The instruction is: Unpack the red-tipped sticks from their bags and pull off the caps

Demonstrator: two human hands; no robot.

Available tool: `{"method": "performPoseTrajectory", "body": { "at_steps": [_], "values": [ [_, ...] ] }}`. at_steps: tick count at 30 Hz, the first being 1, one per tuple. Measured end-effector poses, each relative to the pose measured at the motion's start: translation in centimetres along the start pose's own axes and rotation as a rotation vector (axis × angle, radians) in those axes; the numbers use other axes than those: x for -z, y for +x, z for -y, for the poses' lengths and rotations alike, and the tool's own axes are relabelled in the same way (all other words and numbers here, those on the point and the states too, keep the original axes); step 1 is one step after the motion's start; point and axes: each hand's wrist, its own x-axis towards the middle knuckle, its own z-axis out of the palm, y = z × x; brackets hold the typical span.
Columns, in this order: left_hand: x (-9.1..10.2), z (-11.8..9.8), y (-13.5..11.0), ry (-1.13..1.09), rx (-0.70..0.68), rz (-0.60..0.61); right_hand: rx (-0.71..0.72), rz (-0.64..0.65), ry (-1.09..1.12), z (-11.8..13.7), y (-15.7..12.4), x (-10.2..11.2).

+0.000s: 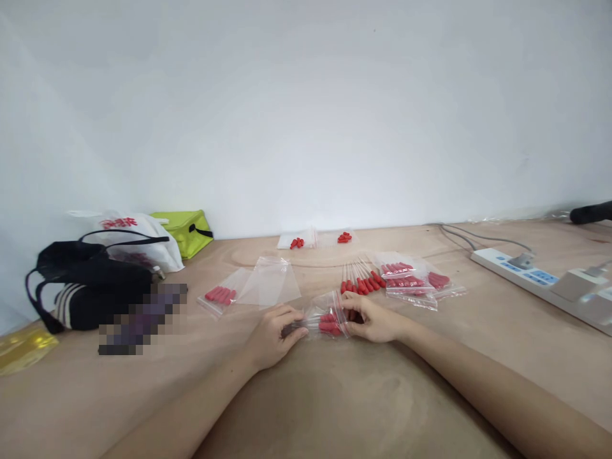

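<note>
A clear zip bag (313,310) holds several small red-handled tools (329,324) with thin metal shafts, perhaps screwdrivers. Its left end is gripped by my left hand (275,335), fingers closed around the shaft side. At the zip edge on the right, my right hand (370,317) pinches the bag between thumb and fingers. Just beyond my right hand, loose red-handled tools (362,280) lie fanned out, shafts pointing away. To their right are filled zip bags (406,280), overlapping. An empty-looking clear bag (270,280) lies beyond my left hand, beside another filled bag (220,295).
Small red pieces (297,243) lie on clear bags near the wall. A white power strip (521,271) with plugs and cables is at right. On the left are a black bag (95,280), a white plastic bag (143,239), a lime-green bag (186,231) and a pixelated item (148,319).
</note>
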Motion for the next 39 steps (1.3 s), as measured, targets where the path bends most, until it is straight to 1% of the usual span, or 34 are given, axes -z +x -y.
{"method": "performPoseTrajectory", "body": {
  "at_steps": [10, 16, 18, 22, 24, 27, 30, 33, 36, 39],
  "values": [
    [-0.1, 0.2, 0.1, -0.02, 0.031, 0.023, 0.039, -0.064, -0.071, 1.7, 1.0, -0.7],
    [0.1, 0.4, 0.2, -0.055, 0.037, 0.056, 0.025, -0.13, -0.158, 1.8, 0.9, -0.6],
    [0.1, 0.4, 0.3, -0.06, 0.038, 0.064, 0.036, -0.12, -0.147, 1.7, 0.7, -0.6],
    [0.1, 0.5, 0.2, -0.068, 0.048, 0.064, 0.013, -0.073, -0.049, 1.4, 0.7, -0.8],
    [0.1, 0.5, 0.2, -0.074, 0.067, 0.071, -0.018, -0.096, 0.038, 1.0, 0.8, -0.9],
    [0.1, 0.5, 0.2, -0.084, 0.093, 0.073, -0.06, -0.145, 0.229, 0.2, 1.0, -0.8],
    [0.2, 0.5, 0.2, -0.077, 0.105, 0.064, -0.176, -0.207, 0.425, -0.5, 1.2, -0.6],
    [0.2, 0.5, 0.2, -0.067, 0.096, 0.048, -0.285, -0.255, 0.564, -0.7, 1.3, -0.3],
    [0.2, 0.7, 0.1, -0.075, 0.085, 0.047, -0.318, -0.275, 0.592, -0.6, 1.3, 0.6],
    [0.1, 0.8, 0.0, -0.091, 0.11, 0.071, -0.322, -0.339, 0.573, -0.7, 1.0, 2.8]
  ]
}}
